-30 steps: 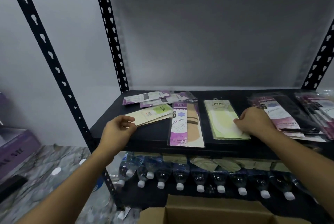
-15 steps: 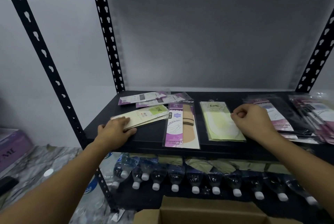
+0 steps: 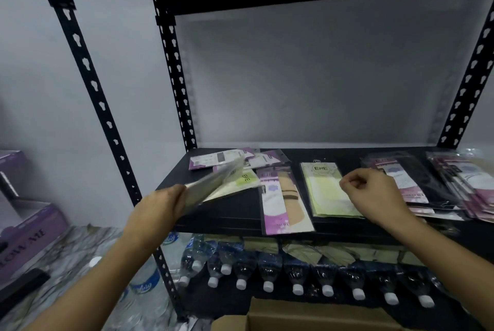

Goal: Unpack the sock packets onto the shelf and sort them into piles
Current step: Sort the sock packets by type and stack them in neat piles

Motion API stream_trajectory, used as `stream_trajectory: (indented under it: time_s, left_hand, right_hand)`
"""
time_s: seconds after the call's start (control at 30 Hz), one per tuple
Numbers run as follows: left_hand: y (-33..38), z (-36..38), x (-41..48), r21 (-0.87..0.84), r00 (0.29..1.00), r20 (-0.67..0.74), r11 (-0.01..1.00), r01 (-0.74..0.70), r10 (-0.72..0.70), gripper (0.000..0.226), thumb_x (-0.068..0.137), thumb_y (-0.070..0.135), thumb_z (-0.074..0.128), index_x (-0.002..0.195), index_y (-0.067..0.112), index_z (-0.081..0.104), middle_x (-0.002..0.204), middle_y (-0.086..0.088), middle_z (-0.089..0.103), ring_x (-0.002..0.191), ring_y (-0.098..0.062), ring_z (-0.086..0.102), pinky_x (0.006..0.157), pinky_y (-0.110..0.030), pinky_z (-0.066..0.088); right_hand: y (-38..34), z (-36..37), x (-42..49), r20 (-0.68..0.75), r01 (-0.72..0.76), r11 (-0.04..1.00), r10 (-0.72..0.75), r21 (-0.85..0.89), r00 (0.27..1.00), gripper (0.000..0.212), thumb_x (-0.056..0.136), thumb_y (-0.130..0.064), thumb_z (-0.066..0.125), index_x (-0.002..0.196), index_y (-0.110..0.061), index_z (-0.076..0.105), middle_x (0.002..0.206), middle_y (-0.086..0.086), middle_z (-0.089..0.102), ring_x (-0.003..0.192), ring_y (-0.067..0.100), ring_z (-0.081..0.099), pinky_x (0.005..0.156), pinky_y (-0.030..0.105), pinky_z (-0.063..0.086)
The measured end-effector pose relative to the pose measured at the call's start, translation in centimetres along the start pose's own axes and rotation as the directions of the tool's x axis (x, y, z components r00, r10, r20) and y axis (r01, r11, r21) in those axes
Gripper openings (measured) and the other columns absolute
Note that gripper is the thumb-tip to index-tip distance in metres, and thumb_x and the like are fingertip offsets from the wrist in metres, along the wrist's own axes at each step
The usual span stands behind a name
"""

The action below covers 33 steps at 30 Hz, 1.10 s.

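Gripping a pale sock packet [image 3: 213, 183] by its near end, the left hand [image 3: 157, 210] holds it above the left end of the shelf [image 3: 227, 219]. The packet is blurred; its long axis runs from the hand at lower left up toward the back right, far end raised. Beneath it a cream packet [image 3: 242, 183] lies flat, slanted the same way. The purple-and-tan packet [image 3: 286, 202] and the yellow-green packet [image 3: 326, 191] lie side by side, long axes running front to back, labels at the far end. The right hand [image 3: 374, 194] is curled into a loose fist over the yellow-green packet's right edge, holding nothing. Half a second ago the left hand lay flat on the cream packets and none was lifted; the right hand has barely shifted.
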<state>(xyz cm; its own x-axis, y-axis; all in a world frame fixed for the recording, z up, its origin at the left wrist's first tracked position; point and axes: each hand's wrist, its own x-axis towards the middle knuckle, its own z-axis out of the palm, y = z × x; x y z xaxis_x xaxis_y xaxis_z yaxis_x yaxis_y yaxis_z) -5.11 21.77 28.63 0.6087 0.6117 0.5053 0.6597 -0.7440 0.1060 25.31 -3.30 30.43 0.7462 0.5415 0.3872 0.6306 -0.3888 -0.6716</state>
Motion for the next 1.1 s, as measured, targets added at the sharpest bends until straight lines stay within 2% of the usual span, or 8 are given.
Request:
stream_trajectory:
  time_s: [0.13,0.27,0.43,0.63,0.7,0.8,0.9,1.1]
  left_hand:
    - [1.3,-3.5,-0.6,-0.356,0.956,-0.11,0.909,0.217,-0.271,0.022,0.1,0.023,0.049,0.1,0.011,0.068,0.079,-0.002,0.068,0.06,-0.016,0.064,0.054,-0.034,0.055]
    - [3.6,-5.4,-1.3,-0.774,0.875,0.103,0.515,0.369,-0.472,0.021,0.1,0.021,0.051,0.11,0.008,0.064,0.1,-0.006,0.067,0.055,-0.026,0.071,0.043,-0.026,0.056]
    - [8.1,-5.9,-2.8,-0.894,0.84,0.359,0.109,0.435,-0.407,0.024,0.1,0.024,0.051,0.114,0.009,0.063,0.108,-0.01,0.069,0.071,-0.036,0.073,0.055,-0.032,0.062]
    - [12.9,-4.9,-4.0,-0.877,0.856,0.48,-0.093,0.471,-0.19,0.026,0.101,0.025,0.049,0.111,0.009,0.067,0.109,-0.014,0.073,0.087,-0.036,0.073,0.059,-0.037,0.062]
    - [13.8,-4.5,-4.0,-0.872,0.861,0.488,-0.102,0.478,-0.145,0.027,0.101,0.027,0.049,0.112,0.01,0.067,0.112,-0.013,0.072,0.091,-0.033,0.073,0.061,-0.038,0.062]
    - [14.1,-4.2,-3.9,-0.871,0.865,0.489,-0.012,0.491,-0.111,0.028,0.1,0.032,0.051,0.111,0.015,0.07,0.11,-0.012,0.072,0.094,-0.037,0.071,0.063,-0.038,0.062]
    - [13.3,-3.9,-3.5,-0.878,0.881,0.46,0.092,0.47,-0.112,0.027,0.1,0.032,0.05,0.109,0.019,0.071,0.101,-0.011,0.075,0.094,-0.036,0.071,0.069,-0.039,0.062]
    - [8.2,-0.8,-1.4,-0.709,0.931,0.251,0.605,0.363,-0.264,0.02,0.092,0.021,0.064,0.111,0.024,0.066,0.107,0.004,0.067,0.092,-0.011,0.063,0.071,-0.018,0.046]
  right_hand:
    - [-1.5,0.1,-1.6,0.051,0.009,0.999,-0.012,0.054,0.999,0.009,0.087,-0.018,0.064,0.08,-0.016,0.069,0.079,-0.003,0.067,0.072,0.007,0.058,0.057,0.018,0.039]
    - [-3.6,0.8,-3.2,0.141,-0.024,0.975,-0.008,0.221,0.99,0.014,0.086,-0.021,0.067,0.072,-0.024,0.068,0.078,-0.006,0.069,0.076,0.011,0.062,0.062,0.018,0.042]
    - [-7.4,1.1,-5.4,0.289,-0.123,0.861,-0.029,0.493,0.957,0.009,0.087,-0.028,0.066,0.087,-0.021,0.072,0.083,-0.006,0.071,0.07,0.006,0.059,0.06,0.009,0.043]
    - [-9.5,1.3,-6.7,0.374,-0.267,0.698,-0.001,0.665,0.928,0.018,0.087,-0.023,0.067,0.1,-0.012,0.071,0.091,0.002,0.072,0.062,-0.001,0.062,0.051,0.01,0.042]
    - [-9.4,1.1,-6.8,0.347,-0.292,0.651,0.046,0.701,0.937,0.012,0.087,-0.011,0.067,0.098,-0.008,0.07,0.09,0.008,0.072,0.057,-0.002,0.063,0.051,0.012,0.046]
    - [-8.5,0.6,-6.4,0.345,-0.334,0.613,0.105,0.716,0.933,0.014,0.085,-0.007,0.068,0.099,-0.007,0.069,0.095,0.013,0.074,0.079,0.019,0.073,0.069,0.028,0.056]
    - [-7.8,0.0,-6.2,0.337,-0.336,0.621,0.121,0.708,0.934,0.016,0.085,-0.007,0.068,0.101,-0.007,0.068,0.096,0.011,0.074,0.083,0.02,0.072,0.065,0.023,0.052]
    - [-6.8,-1.0,-5.6,0.317,-0.316,0.618,0.113,0.72,0.942,0.011,0.086,-0.005,0.066,0.096,-0.008,0.069,0.092,0.008,0.076,0.073,0.009,0.071,0.055,0.011,0.048]
